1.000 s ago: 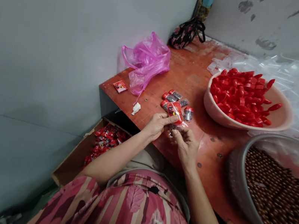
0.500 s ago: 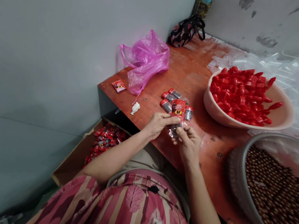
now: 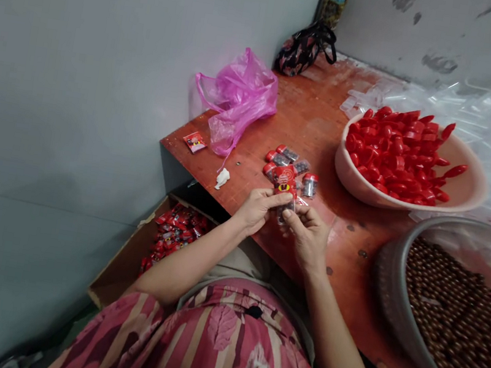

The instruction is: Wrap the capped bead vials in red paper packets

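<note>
Reddish-orange table [image 3: 308, 110] along a grey wall. On its right side, a grey basin [image 3: 383, 299] of brown balls; farther back, a pale pink bowl [image 3: 468, 191] of red plastic pieces. Below the left edge, a cardboard box [image 3: 121, 264]. At centre, a left hand [image 3: 256, 209] and a right hand [image 3: 311, 241], thumbs and fingers narrowed on one packet [image 3: 285, 181]: small, red, at the table's near edge, left pinch mid-packet, right pinch on the clear lower end. Just beyond, small red-capped jars [image 3: 309, 185]. Best to steady with the left, press lightly with the right, and avoid creasing.
</note>
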The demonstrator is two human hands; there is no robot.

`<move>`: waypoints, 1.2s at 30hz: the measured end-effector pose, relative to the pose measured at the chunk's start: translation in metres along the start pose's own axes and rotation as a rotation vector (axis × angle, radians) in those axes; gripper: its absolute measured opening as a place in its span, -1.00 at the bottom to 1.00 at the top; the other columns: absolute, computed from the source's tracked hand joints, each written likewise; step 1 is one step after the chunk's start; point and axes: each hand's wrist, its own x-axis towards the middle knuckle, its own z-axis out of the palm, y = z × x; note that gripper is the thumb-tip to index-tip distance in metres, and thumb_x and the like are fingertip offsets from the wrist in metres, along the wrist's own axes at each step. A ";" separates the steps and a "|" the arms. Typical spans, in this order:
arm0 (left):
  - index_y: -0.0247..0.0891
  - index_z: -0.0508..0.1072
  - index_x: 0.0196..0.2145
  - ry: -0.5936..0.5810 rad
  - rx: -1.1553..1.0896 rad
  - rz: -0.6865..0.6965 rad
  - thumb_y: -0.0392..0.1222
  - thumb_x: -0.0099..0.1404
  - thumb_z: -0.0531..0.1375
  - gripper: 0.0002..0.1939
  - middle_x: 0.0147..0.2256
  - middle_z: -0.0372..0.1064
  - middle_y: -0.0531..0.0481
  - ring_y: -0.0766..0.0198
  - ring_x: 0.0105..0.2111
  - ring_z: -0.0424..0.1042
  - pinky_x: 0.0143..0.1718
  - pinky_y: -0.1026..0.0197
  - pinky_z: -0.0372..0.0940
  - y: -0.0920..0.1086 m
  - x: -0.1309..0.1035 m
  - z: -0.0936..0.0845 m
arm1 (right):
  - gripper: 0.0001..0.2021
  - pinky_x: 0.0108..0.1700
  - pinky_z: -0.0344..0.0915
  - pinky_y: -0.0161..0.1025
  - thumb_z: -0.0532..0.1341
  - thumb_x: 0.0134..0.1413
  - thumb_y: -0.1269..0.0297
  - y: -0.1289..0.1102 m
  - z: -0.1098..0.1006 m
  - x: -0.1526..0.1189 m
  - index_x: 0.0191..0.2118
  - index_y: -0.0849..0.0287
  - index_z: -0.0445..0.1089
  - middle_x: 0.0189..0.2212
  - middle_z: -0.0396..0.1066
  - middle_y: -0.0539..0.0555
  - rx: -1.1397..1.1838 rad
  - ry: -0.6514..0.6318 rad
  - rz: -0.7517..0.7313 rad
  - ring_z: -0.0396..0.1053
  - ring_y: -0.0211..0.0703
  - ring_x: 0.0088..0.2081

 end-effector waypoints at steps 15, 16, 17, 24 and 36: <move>-0.44 0.53 -0.47 0.014 -0.107 -0.057 -0.12 -0.12 0.47 -0.66 -0.50 0.49 -0.07 0.35 -0.54 0.43 -0.42 0.28 0.36 -0.008 -0.020 -0.006 | -0.71 -0.26 0.46 -0.21 0.40 -0.13 0.17 0.011 0.000 -0.009 -0.25 0.11 0.41 -0.41 0.49 -0.03 0.051 0.004 -0.075 0.46 -0.23 -0.40; -0.44 0.53 -0.47 0.018 -0.112 -0.068 -0.14 -0.13 0.48 -0.66 -0.51 0.49 -0.06 0.36 -0.54 0.42 -0.41 0.28 0.36 -0.010 -0.023 -0.006 | -0.72 -0.31 0.45 -0.22 0.40 -0.13 0.16 0.012 0.001 -0.010 -0.29 0.12 0.40 -0.46 0.47 -0.05 0.044 0.021 -0.071 0.44 -0.24 -0.45; -0.44 0.53 -0.47 0.027 -0.117 -0.074 -0.16 -0.14 0.48 -0.67 -0.51 0.49 -0.05 0.37 -0.54 0.42 -0.39 0.27 0.37 -0.013 -0.028 -0.006 | -0.72 -0.35 0.44 -0.24 0.40 -0.14 0.15 0.011 0.003 -0.010 -0.31 0.12 0.38 -0.48 0.45 -0.06 0.037 0.033 -0.067 0.42 -0.25 -0.48; -0.28 0.52 -0.25 0.374 -0.296 0.253 0.17 0.08 0.31 -0.55 -0.21 0.56 -0.14 0.15 -0.22 0.55 -0.12 0.13 0.42 -0.011 -0.077 -0.051 | -0.73 -0.45 0.41 -0.29 0.40 -0.14 0.16 -0.009 -0.004 -0.009 -0.34 0.15 0.38 -0.55 0.44 -0.06 0.024 0.014 -0.057 0.42 -0.26 -0.53; -0.07 0.55 -0.12 0.002 0.883 0.538 -0.25 0.12 0.33 -0.67 0.07 0.41 -0.08 0.09 0.22 0.20 0.31 0.02 -0.09 -0.032 -0.003 -0.023 | -0.74 -0.53 0.36 -0.36 0.34 -0.01 0.10 -0.015 -0.051 -0.007 -0.38 0.19 0.39 -0.51 0.46 -0.01 -0.129 0.199 -0.084 0.38 -0.32 -0.59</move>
